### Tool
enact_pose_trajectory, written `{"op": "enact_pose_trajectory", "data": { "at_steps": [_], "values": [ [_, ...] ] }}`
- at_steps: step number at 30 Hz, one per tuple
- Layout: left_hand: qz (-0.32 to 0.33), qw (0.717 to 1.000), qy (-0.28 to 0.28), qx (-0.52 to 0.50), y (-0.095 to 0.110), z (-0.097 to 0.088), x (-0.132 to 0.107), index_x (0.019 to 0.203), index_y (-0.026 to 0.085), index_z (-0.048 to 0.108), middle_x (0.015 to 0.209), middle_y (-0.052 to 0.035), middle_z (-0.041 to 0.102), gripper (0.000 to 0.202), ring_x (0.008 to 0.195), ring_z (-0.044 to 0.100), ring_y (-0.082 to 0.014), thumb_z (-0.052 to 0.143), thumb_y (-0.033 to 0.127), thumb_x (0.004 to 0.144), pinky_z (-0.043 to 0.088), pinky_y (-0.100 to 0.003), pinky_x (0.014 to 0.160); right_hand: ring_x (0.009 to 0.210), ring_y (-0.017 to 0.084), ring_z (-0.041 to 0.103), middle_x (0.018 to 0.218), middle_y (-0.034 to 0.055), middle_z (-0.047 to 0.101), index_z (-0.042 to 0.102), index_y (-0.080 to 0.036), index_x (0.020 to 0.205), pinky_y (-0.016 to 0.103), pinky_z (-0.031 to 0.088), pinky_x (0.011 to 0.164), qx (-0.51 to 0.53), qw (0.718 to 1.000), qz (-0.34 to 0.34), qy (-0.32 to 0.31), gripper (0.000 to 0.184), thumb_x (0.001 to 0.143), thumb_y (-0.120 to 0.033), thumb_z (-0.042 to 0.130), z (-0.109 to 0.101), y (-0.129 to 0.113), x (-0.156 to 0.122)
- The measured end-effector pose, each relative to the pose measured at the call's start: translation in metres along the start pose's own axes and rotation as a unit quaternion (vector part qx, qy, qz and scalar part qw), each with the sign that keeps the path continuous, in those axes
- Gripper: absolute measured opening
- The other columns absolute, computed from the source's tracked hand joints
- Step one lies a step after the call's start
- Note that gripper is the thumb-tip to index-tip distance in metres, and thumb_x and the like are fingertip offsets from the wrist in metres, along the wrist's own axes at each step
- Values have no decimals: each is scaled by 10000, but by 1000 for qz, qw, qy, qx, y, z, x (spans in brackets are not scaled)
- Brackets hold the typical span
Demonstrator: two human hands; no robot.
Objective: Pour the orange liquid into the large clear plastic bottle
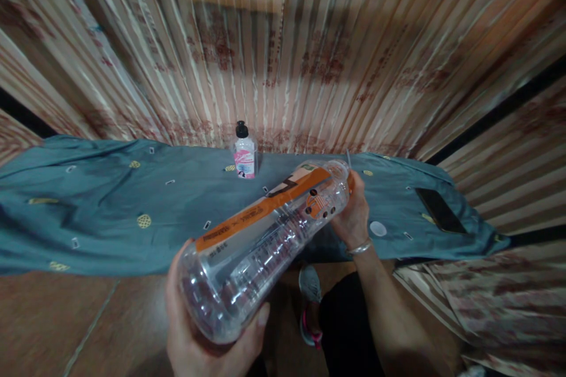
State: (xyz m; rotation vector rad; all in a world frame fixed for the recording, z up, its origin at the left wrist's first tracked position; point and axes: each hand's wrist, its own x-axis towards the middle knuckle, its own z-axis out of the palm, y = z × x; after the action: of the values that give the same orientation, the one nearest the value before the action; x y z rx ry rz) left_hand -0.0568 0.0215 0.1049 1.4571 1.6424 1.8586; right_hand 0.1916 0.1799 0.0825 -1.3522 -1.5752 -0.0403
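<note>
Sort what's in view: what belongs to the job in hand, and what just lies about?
In hand:
Large clear bottle, left hand at its base, right hand at its neck end.

Lying about:
Small black-capped bottle, standing on the cloth.
Dark flat slab, perhaps a phone.
Pale disc, use unclear.

A curtained nook, probably in a home: printed drapes (292, 70) hang behind a pineapple-patterned cloth (101, 188).
</note>
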Motion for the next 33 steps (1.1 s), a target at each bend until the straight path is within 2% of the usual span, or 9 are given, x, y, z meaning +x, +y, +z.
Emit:
{"op": "enact_pose_trajectory", "data": {
  "at_steps": [2,4,7,16,18,20,23,26,33],
  "values": [
    [23,1000,-4,10,0,0,0,1513,199,622,1332,-145,757,1026,1092,796,-312,1024,361,583,688,-310,809,1220,348,749,1325,170,751,537,-195,1401,514,633,1037,-1,1000,-1,6,625,853,-392,762,1,2,-1],
    [-47,997,53,-3,7,4,0,1510,192,626,1385,-149,730,958,1151,772,-299,983,412,648,675,-286,825,1227,352,746,1334,175,747,526,-192,1419,521,633,1037,-4,1000,-1,12,645,853,-393,763,2,3,-2],
    [-93,992,79,-32,21,13,-2,1498,180,633,1343,-132,744,955,1101,771,-251,975,435,643,657,-249,832,1215,350,750,1336,167,747,524,-205,1423,524,639,1023,-5,1000,-6,11,648,849,-387,763,2,3,-2],
    [-102,991,76,-44,16,10,-1,1474,163,643,1324,-136,747,984,1098,762,-254,1007,430,600,653,-240,837,1157,333,767,1268,138,766,556,-211,1366,501,647,1005,14,1000,-17,8,571,857,-377,757,1,-1,2],
    [-88,993,61,-50,10,5,0,1493,176,630,1345,-129,744,997,1127,760,-246,1015,400,601,644,-230,876,1173,340,760,1292,150,758,547,-206,1387,515,642,1016,10,1000,-19,11,600,855,-379,763,1,1,1],
    [-35,999,3,-35,4,1,0,1522,197,607,1343,-137,752,1018,1105,785,-280,1023,330,602,676,-275,831,1183,344,754,1314,162,751,536,-202,1408,526,639,1021,4,1000,-17,17,625,855,-383,767,2,2,0],
    [9,1000,8,-7,0,-1,-1,1528,209,607,1328,-136,759,986,1069,794,-270,1007,352,638,676,-261,785,1181,337,754,1305,158,754,543,-204,1397,517,640,1020,7,1000,-18,12,608,859,-381,766,2,2,0],
    [-37,998,47,-11,0,1,-2,1540,210,597,1352,-129,747,943,1117,775,-250,966,429,701,657,-252,860,1176,334,757,1288,154,760,548,-202,1385,509,642,1018,13,1000,-14,9,595,860,-379,765,1,-1,1],
    [-2,1000,6,-10,-2,0,0,1569,237,564,1367,-108,736,1009,1110,773,-233,994,325,661,650,-236,867,1172,339,761,1287,152,762,546,-210,1385,512,644,1016,10,1000,-11,10,600,855,-382,768,2,0,1]
  ]
}}
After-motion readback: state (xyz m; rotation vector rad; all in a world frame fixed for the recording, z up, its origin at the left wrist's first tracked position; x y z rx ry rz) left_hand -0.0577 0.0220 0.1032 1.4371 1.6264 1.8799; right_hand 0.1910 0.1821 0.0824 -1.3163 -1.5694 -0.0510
